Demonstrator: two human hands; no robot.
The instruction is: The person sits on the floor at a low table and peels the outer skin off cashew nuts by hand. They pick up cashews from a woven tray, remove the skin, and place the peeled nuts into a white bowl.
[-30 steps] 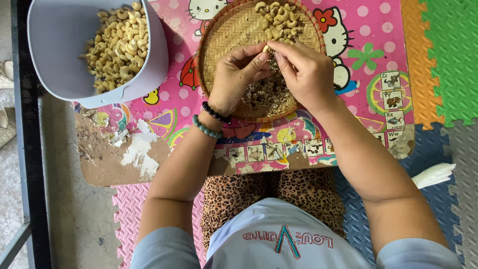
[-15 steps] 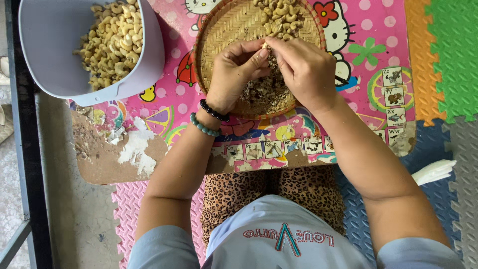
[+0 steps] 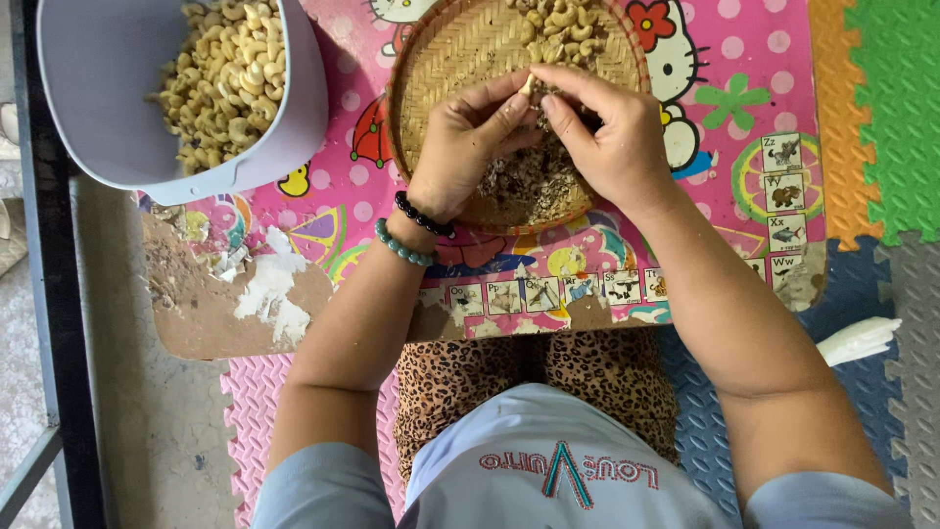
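pinching one pale cashew [image 3: 528,84] between them, the left hand [image 3: 468,147] and right hand [image 3: 607,137] meet fingertip to fingertip over the middle of the tray [image 3: 431,73]. the nut is small, cream-coloured and mostly hidden by the fingers, so its shape is hard to tell. both hands are curled narrow around it, thumbs pressed close.

largest in view is the mat [image 3: 744,69], pink with white dots, cartoon figures and a strip of small picture squares along its near edge; its near left corner [image 3: 211,304] is torn down to bare brown board. foam floor tiles [image 3: 881,108] in orange, green, grey and blue lie to the right. next comes the tub [image 3: 108,108], pale lilac, at the far left, partly filled with pale nuts [image 3: 220,83]. the round woven tray holds whole nuts [image 3: 563,24] at its far side and brown husk bits [image 3: 524,186] at its near side. two bead bracelets [image 3: 411,230], one black and one green, ring the left wrist.
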